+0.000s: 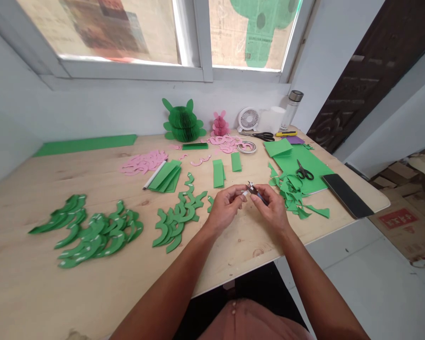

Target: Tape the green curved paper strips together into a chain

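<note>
My left hand [225,208] and my right hand [272,208] meet above the front part of the table. Between the fingers of my right hand is a small dark tool [258,192] with a metallic tip; its exact kind does not show. The fingertips of my left hand pinch a small white piece [245,192] right beside that tip. Left of my hands lies a pile of curved green paper pieces [179,215]. Folded green paper strips [218,173] rest just beyond them. Green paper scraps [292,191] are heaped to the right.
More curved green pieces with white marks [95,236] lie at left. Black scissors [304,171] rest on green sheets [315,163], near a phone [347,194]. Along the wall stand green [184,123] and pink [220,125] paper figures, a small fan [248,119] and a bottle [292,111].
</note>
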`<state>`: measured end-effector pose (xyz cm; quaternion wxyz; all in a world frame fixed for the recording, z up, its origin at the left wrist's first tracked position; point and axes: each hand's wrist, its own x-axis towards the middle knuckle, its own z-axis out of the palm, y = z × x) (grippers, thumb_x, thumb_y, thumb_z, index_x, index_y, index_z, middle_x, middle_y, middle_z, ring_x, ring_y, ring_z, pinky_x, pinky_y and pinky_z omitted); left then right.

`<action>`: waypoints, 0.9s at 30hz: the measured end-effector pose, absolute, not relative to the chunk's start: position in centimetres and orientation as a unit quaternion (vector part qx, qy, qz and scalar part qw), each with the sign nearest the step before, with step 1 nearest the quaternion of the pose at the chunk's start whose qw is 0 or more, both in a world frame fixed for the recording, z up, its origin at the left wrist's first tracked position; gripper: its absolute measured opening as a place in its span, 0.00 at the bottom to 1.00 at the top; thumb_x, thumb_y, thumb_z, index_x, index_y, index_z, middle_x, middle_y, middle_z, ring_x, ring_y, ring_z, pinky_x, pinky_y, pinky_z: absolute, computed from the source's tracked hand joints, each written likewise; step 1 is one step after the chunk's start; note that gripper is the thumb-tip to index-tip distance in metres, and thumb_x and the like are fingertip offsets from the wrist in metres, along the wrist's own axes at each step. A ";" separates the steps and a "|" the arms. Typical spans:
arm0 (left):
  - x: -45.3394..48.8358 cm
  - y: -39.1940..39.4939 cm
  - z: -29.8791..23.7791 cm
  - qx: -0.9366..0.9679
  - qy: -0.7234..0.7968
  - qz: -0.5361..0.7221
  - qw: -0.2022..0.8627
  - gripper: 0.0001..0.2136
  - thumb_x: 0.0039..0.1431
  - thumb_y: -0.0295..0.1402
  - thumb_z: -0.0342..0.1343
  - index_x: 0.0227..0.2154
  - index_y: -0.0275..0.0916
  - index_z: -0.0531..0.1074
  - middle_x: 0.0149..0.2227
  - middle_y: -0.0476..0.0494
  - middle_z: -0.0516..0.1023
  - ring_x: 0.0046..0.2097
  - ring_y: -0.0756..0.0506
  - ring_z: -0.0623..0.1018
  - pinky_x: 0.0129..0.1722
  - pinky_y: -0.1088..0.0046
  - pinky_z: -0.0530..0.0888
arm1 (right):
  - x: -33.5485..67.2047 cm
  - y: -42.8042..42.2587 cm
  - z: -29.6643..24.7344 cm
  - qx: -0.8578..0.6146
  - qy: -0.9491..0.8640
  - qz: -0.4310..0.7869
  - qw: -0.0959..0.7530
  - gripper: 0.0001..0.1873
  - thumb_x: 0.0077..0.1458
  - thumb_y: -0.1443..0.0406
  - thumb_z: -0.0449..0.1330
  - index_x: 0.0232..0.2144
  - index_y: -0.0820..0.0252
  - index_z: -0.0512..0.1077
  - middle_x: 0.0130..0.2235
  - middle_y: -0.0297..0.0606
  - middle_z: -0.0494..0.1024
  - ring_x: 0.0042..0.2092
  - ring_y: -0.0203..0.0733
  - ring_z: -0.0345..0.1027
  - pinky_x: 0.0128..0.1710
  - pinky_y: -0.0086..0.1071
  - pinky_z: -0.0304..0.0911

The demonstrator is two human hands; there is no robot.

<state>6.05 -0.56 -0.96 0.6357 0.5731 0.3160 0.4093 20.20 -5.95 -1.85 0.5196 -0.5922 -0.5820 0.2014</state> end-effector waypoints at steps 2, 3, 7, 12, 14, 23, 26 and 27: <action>6.0 -0.6 -1.0 0.572 0.318 0.409 0.636 0.13 0.48 0.28 0.55 0.38 0.36 0.75 0.24 0.50 0.71 0.22 0.54 0.65 0.19 0.80 0.62 | 20.2 -6.0 -1.9 -0.591 -0.582 0.200 0.522 0.13 0.53 0.60 0.57 0.40 0.59 0.69 0.35 0.38 0.77 0.34 0.40 0.70 0.33 0.31 0.64; 6.0 -0.6 -1.0 0.573 0.318 0.408 0.636 0.13 0.48 0.28 0.55 0.38 0.36 0.75 0.24 0.50 0.71 0.22 0.54 0.65 0.19 0.79 0.61 | 20.2 -6.0 -1.9 -0.591 -0.581 0.198 0.523 0.13 0.52 0.60 0.57 0.40 0.59 0.69 0.35 0.38 0.77 0.35 0.40 0.70 0.33 0.31 0.64; 6.0 -0.5 -1.0 0.573 0.318 0.404 0.638 0.13 0.48 0.29 0.56 0.38 0.35 0.75 0.25 0.49 0.72 0.21 0.54 0.64 0.19 0.79 0.61 | 20.2 -6.0 -1.9 -0.597 -0.584 0.185 0.518 0.13 0.52 0.61 0.58 0.40 0.59 0.70 0.33 0.37 0.77 0.34 0.40 0.69 0.31 0.30 0.63; 6.0 -0.4 -1.2 0.580 0.313 0.402 0.635 0.13 0.48 0.29 0.55 0.39 0.36 0.75 0.24 0.50 0.71 0.21 0.55 0.64 0.19 0.80 0.60 | 20.2 -6.0 -2.0 -0.600 -0.581 0.178 0.520 0.12 0.52 0.60 0.58 0.39 0.59 0.70 0.31 0.36 0.76 0.32 0.39 0.68 0.30 0.30 0.63; 6.0 -0.4 -1.2 0.583 0.312 0.402 0.633 0.14 0.48 0.29 0.55 0.39 0.36 0.75 0.24 0.50 0.71 0.21 0.55 0.64 0.19 0.80 0.60 | 20.2 -6.0 -2.0 -0.598 -0.580 0.181 0.523 0.12 0.52 0.61 0.57 0.39 0.58 0.70 0.31 0.36 0.76 0.33 0.39 0.69 0.31 0.30 0.63; 6.0 -0.5 -1.1 0.594 0.306 0.400 0.627 0.14 0.49 0.27 0.54 0.40 0.37 0.75 0.24 0.50 0.71 0.22 0.54 0.64 0.20 0.79 0.61 | 20.1 -6.1 -1.9 -0.608 -0.579 0.160 0.519 0.11 0.53 0.61 0.57 0.39 0.59 0.70 0.33 0.37 0.76 0.31 0.38 0.68 0.30 0.30 0.62; 6.0 -0.5 -1.2 0.592 0.311 0.401 0.626 0.15 0.49 0.28 0.54 0.41 0.36 0.75 0.25 0.49 0.72 0.22 0.54 0.65 0.19 0.79 0.61 | 20.1 -6.1 -1.8 -0.611 -0.577 0.157 0.519 0.12 0.52 0.60 0.58 0.39 0.59 0.69 0.33 0.37 0.76 0.33 0.39 0.69 0.31 0.29 0.62; 6.0 -0.5 -1.2 0.590 0.314 0.402 0.626 0.15 0.49 0.28 0.54 0.41 0.35 0.75 0.25 0.49 0.72 0.22 0.54 0.65 0.19 0.79 0.61 | 20.1 -6.1 -1.8 -0.612 -0.575 0.157 0.519 0.12 0.52 0.60 0.58 0.39 0.59 0.69 0.33 0.37 0.76 0.33 0.39 0.69 0.30 0.29 0.62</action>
